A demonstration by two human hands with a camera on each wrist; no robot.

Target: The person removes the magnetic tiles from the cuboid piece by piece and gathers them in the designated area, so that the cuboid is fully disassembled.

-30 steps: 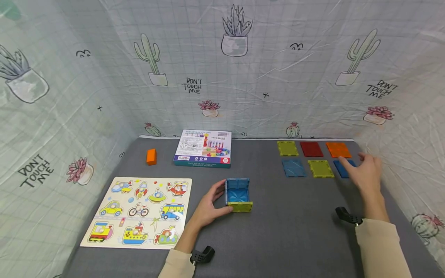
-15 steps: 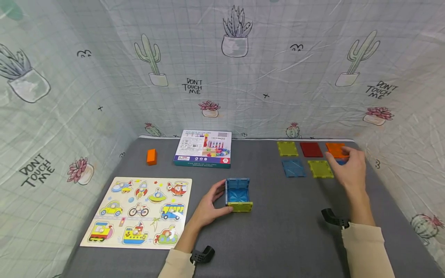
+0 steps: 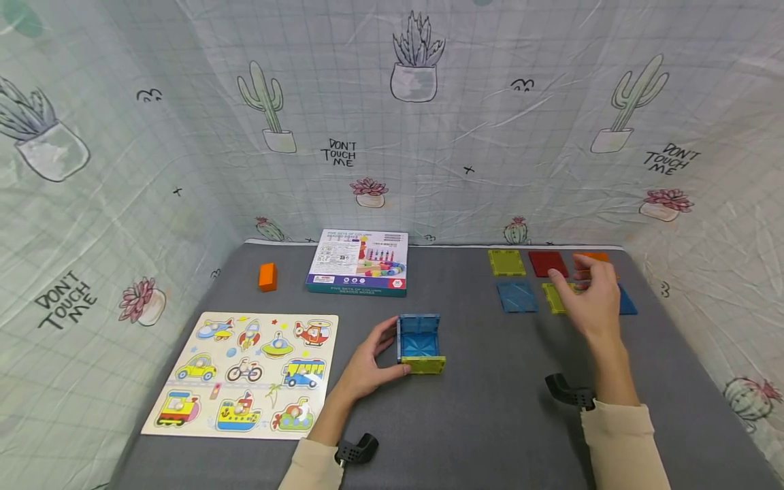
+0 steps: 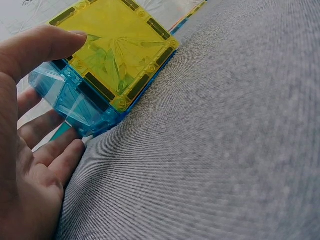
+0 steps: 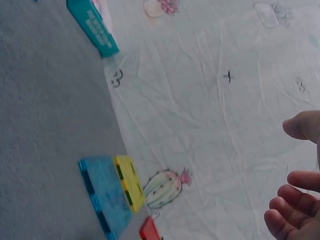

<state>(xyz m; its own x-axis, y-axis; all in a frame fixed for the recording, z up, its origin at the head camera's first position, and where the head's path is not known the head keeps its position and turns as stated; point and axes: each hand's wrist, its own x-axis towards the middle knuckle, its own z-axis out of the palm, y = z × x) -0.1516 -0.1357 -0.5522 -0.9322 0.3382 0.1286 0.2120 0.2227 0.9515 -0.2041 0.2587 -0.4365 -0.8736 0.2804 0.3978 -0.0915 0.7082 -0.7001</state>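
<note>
An open-topped box of magnetic tiles [image 3: 420, 344], with blue panels and a yellow front, stands on the grey table. My left hand [image 3: 367, 371] holds it from the left. In the left wrist view the thumb [image 4: 55, 45] lies against the yellow tile [image 4: 117, 40], with fingers round the blue side tile [image 4: 82, 102]. My right hand [image 3: 594, 306] hovers above the loose tiles at the right, thumb and fingers apart. No tile shows between those fingers in the right wrist view. It partly covers a yellow tile [image 3: 553, 299], an orange tile [image 3: 600, 257] and a dark blue tile [image 3: 627, 303].
More flat tiles lie at the back right: yellow [image 3: 506, 263], red [image 3: 547, 262] and light blue [image 3: 517, 297]. A boxed bead set [image 3: 361, 262] and an orange block [image 3: 267, 277] are at the back. A vehicle puzzle board [image 3: 245, 374] lies left of my left hand.
My right hand has moved left, from beside the dark blue tile to over the yellow one. The dark blue tile stays on the table. The left hand and box are still.
</note>
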